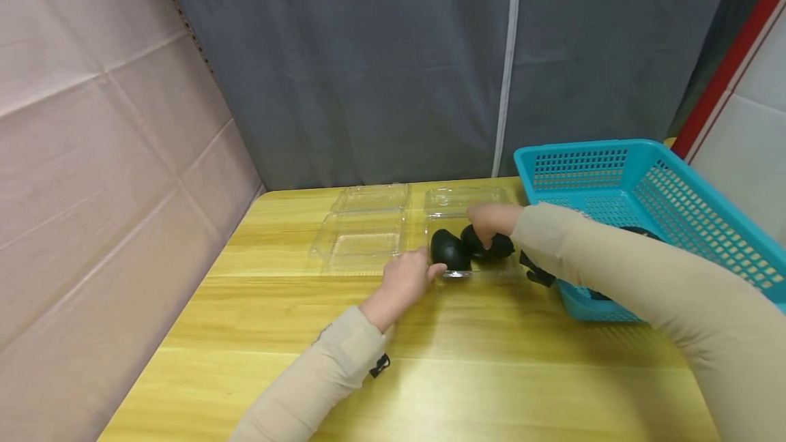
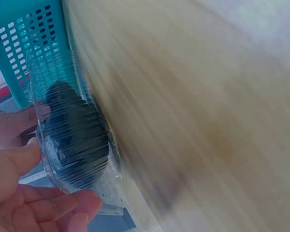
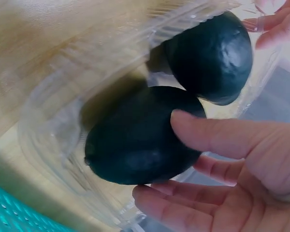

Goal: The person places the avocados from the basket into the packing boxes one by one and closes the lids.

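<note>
The right hand (image 1: pixel 494 218) holds a dark green fruit (image 3: pixel 140 142), its grip spread to the fruit's width; the left hand (image 1: pixel 405 278) has a narrower grip on a corner of the clear container (image 1: pixel 457 274); the right wrist view shows the right fingers, hidden in the head view; the fruit lies between them and the thumb, beside a second fruit (image 3: pixel 212 60) inside the container.

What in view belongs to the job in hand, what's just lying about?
Job, apparently:
- dark green fruit in the right hand
- second fruit beside it
- clear container around both
- blue basket, likely supply
- empty container, maybe next

Just about:
- grey curtain
- pale wall covering
</note>
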Tool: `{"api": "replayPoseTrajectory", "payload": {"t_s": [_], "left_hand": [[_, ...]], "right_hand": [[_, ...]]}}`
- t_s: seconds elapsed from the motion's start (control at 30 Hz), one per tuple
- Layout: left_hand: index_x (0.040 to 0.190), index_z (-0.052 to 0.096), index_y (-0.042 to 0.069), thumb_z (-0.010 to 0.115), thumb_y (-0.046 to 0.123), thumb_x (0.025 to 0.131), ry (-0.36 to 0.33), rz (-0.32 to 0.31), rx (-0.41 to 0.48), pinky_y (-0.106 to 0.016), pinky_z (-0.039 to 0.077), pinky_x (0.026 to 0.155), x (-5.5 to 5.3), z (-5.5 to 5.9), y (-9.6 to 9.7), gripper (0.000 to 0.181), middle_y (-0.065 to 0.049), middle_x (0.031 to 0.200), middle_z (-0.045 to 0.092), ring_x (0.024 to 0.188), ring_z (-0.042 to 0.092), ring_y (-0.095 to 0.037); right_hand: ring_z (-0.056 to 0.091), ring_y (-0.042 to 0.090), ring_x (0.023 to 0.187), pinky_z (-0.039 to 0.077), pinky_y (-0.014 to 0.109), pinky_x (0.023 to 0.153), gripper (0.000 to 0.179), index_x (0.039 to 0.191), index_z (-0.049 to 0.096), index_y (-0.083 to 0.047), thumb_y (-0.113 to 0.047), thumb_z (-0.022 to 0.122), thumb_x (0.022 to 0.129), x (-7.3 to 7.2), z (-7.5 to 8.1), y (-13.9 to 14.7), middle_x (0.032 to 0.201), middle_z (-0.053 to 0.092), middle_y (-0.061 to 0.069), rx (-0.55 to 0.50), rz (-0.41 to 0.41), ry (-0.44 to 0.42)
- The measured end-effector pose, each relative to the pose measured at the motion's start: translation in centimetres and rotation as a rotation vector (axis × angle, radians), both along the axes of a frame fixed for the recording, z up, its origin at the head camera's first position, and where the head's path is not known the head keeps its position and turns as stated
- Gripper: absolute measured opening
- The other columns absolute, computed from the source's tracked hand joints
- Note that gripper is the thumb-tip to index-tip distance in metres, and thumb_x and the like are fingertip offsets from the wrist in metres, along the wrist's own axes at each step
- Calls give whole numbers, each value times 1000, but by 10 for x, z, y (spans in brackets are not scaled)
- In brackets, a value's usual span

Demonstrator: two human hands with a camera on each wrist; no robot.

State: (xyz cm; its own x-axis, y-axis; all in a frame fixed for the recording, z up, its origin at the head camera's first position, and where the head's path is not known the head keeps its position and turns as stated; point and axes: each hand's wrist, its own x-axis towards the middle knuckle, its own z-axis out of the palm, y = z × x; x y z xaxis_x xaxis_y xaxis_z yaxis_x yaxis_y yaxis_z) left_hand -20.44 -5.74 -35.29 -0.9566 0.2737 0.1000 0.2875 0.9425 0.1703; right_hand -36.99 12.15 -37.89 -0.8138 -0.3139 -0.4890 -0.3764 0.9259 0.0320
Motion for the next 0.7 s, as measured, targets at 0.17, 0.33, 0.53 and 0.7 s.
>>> {"api": "replayPoseTrajectory", "payload": {"t_s": [0.17, 0.33, 0.53, 0.7], "left_hand": [[90, 59, 6, 54, 47, 88, -1, 2, 2, -33, 46, 48, -1, -1, 0, 41, -10, 75, 64, 71, 64, -26], [89, 59, 7, 54, 46, 88, -14, -1, 10, -30, 44, 46, -1, -2, 0, 40, -7, 70, 61, 67, 63, -23], [87, 58, 7, 53, 46, 88, -9, -14, 15, -27, 42, 44, -2, 0, -1, 39, -4, 65, 57, 60, 59, -20], [86, 58, 7, 53, 45, 89, -4, -13, 15, -28, 41, 43, -3, 1, -2, 39, -5, 65, 57, 60, 59, -21]], "right_hand": [[48, 25, 78, 42, 33, 59, 64, 125, 40, 8, -8, 74, 73, 10, 31, 4, 113, 51, 24, -84, 4, 4], [41, 20, 64, 34, 25, 51, 60, 133, 33, 10, 2, 57, 79, 72, 125, 8, 129, 39, 31, -239, -92, 36], [41, 16, 55, 39, 25, 49, 57, 134, 31, 7, -9, 57, 86, 76, 173, 50, 106, 52, 24, -292, -220, 44], [49, 43, 99, 50, 44, 75, 64, 134, 25, 12, -18, 58, 88, 65, 183, 108, 129, 28, 36, -324, -310, 26]]}}
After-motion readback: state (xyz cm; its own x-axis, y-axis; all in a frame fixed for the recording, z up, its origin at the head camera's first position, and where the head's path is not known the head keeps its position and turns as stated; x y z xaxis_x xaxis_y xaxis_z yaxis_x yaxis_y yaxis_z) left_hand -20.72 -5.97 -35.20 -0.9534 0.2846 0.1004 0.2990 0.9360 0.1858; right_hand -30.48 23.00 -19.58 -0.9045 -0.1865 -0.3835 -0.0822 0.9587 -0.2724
